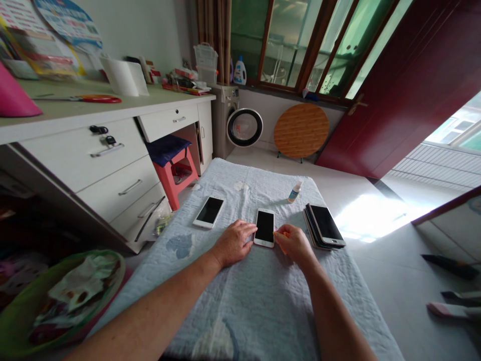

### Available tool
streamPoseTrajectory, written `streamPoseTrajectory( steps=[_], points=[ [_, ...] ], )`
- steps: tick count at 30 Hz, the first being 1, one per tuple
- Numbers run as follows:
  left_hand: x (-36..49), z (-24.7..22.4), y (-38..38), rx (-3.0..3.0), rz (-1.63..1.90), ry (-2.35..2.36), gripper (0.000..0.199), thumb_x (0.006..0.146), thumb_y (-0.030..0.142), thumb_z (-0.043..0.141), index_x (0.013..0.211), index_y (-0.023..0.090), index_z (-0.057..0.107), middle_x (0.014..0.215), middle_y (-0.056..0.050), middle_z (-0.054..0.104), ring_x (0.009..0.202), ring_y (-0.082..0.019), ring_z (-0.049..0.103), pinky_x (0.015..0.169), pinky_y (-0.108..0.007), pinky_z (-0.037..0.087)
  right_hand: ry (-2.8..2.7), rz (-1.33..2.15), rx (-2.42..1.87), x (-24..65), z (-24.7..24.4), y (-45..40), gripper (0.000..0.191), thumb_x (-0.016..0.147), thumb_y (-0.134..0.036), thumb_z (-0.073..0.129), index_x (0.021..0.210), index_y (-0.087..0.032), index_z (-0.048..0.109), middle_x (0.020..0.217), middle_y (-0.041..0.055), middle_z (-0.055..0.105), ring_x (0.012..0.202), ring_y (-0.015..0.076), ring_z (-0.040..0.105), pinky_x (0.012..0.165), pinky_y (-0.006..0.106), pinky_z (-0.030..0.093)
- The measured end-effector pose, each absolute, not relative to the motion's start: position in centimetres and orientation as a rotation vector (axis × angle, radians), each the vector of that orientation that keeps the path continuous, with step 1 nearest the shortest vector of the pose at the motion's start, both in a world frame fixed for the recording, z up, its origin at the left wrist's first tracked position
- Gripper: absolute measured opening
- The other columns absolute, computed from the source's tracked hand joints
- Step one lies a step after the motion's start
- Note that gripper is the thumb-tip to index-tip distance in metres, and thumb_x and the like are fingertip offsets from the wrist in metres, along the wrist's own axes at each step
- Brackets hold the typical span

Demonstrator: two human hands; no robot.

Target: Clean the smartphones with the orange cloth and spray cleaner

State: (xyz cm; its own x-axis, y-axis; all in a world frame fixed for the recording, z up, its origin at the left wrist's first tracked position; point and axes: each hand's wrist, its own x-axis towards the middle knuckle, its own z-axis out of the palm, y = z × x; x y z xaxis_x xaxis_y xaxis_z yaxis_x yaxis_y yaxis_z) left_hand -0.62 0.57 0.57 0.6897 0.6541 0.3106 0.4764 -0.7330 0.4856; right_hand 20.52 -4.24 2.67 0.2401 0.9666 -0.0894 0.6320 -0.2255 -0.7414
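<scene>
1. In the head view, I see a white phone (265, 228) lying dark screen up between two bare hands, on a tabletop (263, 291) spread with pale blue quilted cloth.
2. The left hand (233, 243) comes in from the near left, palm down; its grip is loosely spread, with fingertips at the phone's left edge.
3. The right hand (295, 243) sits at the phone's right edge, its grip pinching a small orange piece (284, 242), mostly hidden by the fingers; I cannot tell its material.
4. To the left and slightly farther off lies another white phone (209, 212), screen up and turned at an angle.
5. Just right of the right hand is a stack of devices (326, 226), the top one screen up.
6. Beyond them, on the far right, a small spray bottle (295, 191) stands upright.
</scene>
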Motion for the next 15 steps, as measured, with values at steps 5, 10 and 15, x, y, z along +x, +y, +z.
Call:
streamPoseTrajectory(
  steps=[5, 10, 15],
  points=[
    [-0.7, 0.8, 0.5, 2.528, 0.660, 0.881, 0.046, 0.078, 0.025, 0.065, 0.123, 0.018, 0.057, 0.124, -0.008, 0.060, 0.114, -0.025, 0.050, 0.102, -0.041, 0.040, -1.311, 0.814, -1.880, 19.8, 2.8, -4.3, 0.026, 0.076, -0.042, 0.054, 0.064, -0.019, 0.054, 0.040, -0.0052, 0.048, 0.036, 0.0082, 0.040, 0.038, 0.019, 0.027],
    [-0.6, 0.9, 0.6, 2.514, 0.668, 0.901, 0.044, 0.079, 0.031, 0.068, 0.120, 0.017, 0.058, 0.123, -0.009, 0.061, 0.113, -0.025, 0.051, 0.100, -0.042, 0.040, -1.084, 1.039, -1.740, 19.2, 3.5, -4.6, 0.029, 0.075, -0.047, 0.058, 0.069, -0.020, 0.051, 0.038, -0.0086, 0.044, 0.028, 0.0064, 0.031, 0.029, 0.018, 0.019],
    [-0.5, 1.0, 0.6, 2.514, 0.693, 0.885, 0.044, 0.081, 0.038, 0.066, 0.119, 0.017, 0.058, 0.119, -0.009, 0.063, 0.109, -0.026, 0.053, 0.097, -0.042, 0.042, -0.917, 1.157, -1.451, 18.9, 3.7, -4.7, 0.035, 0.072, -0.051, 0.064, 0.069, -0.020, 0.048, 0.038, -0.0098, 0.042, 0.026, 0.0048, 0.027, 0.026, 0.017, 0.018]
  ],
)
